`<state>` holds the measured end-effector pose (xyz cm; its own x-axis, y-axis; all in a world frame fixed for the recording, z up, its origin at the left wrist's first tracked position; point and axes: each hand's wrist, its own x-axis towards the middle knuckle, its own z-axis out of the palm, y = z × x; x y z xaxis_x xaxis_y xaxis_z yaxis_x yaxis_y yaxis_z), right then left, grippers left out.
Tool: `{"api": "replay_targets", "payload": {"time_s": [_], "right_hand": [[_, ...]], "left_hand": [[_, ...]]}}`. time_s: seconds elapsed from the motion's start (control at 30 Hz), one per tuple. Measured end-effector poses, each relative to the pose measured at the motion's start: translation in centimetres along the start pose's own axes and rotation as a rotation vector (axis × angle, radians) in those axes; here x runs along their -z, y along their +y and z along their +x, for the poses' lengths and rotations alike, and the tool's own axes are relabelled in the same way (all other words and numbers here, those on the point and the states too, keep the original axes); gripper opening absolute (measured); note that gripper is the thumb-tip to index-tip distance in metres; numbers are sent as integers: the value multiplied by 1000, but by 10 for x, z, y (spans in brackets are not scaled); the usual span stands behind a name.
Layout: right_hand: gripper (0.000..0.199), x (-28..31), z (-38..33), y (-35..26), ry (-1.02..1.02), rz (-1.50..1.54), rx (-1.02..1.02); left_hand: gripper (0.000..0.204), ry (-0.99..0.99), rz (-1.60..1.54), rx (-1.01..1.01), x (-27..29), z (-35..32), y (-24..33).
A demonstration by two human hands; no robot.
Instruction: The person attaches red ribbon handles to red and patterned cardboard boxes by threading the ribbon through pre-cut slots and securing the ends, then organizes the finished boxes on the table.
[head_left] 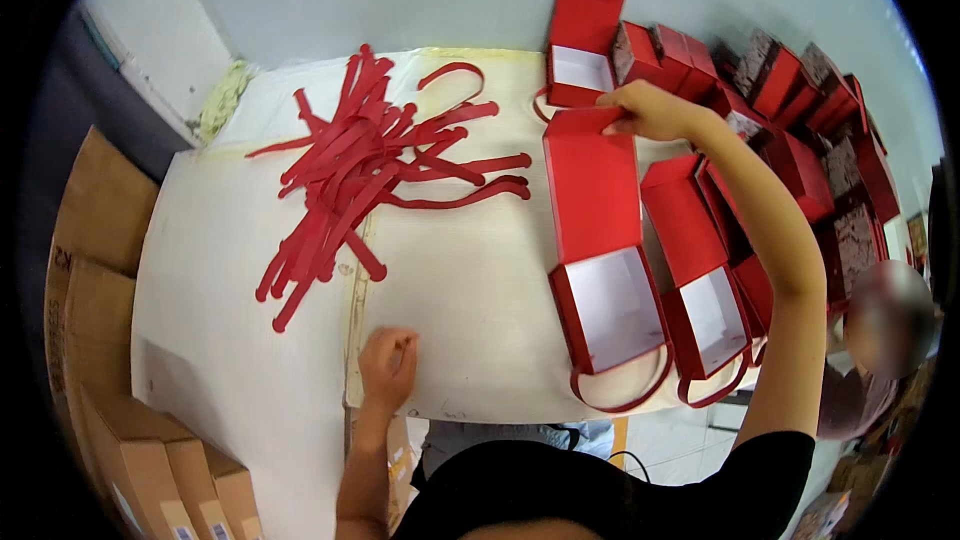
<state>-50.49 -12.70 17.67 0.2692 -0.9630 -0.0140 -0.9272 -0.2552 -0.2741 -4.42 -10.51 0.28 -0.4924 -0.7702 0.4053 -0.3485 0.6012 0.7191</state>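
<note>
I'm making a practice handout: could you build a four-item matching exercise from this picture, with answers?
1. Right hand
2. Left hand
3. Red straps
4. Brown cartons

A. heaped on the white table
B. at the far edge of an open red lid
C. along the table's left side
D. curled near the table's front edge

Pairs: 1-B; 2-D; 3-A; 4-C
</note>
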Motion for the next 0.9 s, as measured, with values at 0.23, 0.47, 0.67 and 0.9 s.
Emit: {"api": "replay_targets", "payload": {"time_s": [0.23, 0.47, 0.67, 0.9], "right_hand": [[30, 74, 8, -29, 224, -302, 121], [23, 93, 1, -45, 312, -253, 42], [22, 83, 20, -18, 500, -353, -122], [17, 69, 114, 43, 619, -484, -158]], "left_hand": [[31, 15, 245, -399, -39, 191, 0], [65, -392, 720, 25, -110, 307, -52], [46, -270, 727, -134, -117, 270, -88], [43, -213, 741, -65, -69, 218, -82]]}}
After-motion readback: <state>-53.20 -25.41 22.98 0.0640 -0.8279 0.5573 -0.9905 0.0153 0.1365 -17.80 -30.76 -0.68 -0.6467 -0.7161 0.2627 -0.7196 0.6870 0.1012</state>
